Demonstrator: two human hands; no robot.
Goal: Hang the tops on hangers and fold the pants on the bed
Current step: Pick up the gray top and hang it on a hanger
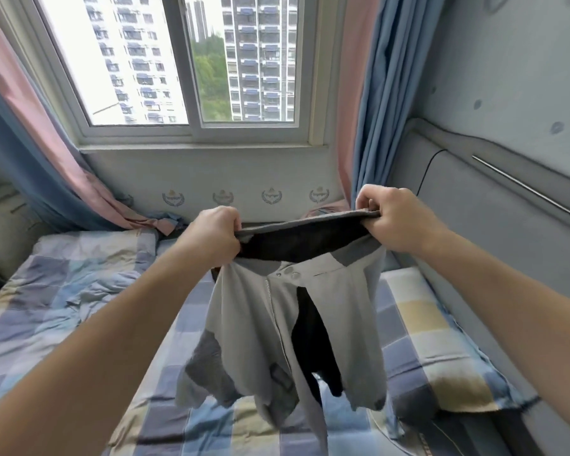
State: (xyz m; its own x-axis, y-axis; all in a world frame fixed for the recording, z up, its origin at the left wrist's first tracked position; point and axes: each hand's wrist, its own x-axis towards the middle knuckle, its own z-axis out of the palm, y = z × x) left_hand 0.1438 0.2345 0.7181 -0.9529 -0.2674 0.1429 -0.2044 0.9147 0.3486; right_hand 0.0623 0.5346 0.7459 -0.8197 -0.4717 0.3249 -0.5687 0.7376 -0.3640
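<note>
Blue-checked bed: fills the lower half of the view, its quilt rumpled on the left side.
Window: straight ahead above the bed, with tower blocks and trees outside.
Curtains: pink-and-blue drapes hang at the left and right of the window, and the left one trails onto the bed.
Headboard: grey and padded, along the right edge.
Pillow: checked like the quilt, lying just beside the headboard.
Grey pants: held up in the air over the middle of the bed, waistband stretched between the hands, fly unzipped, dark inside showing, legs hanging down blurred.
Left hand: fist curled tight round the left end of the waistband.
Right hand: fingers and thumb pinch the right end of the waistband, slightly higher.
</note>
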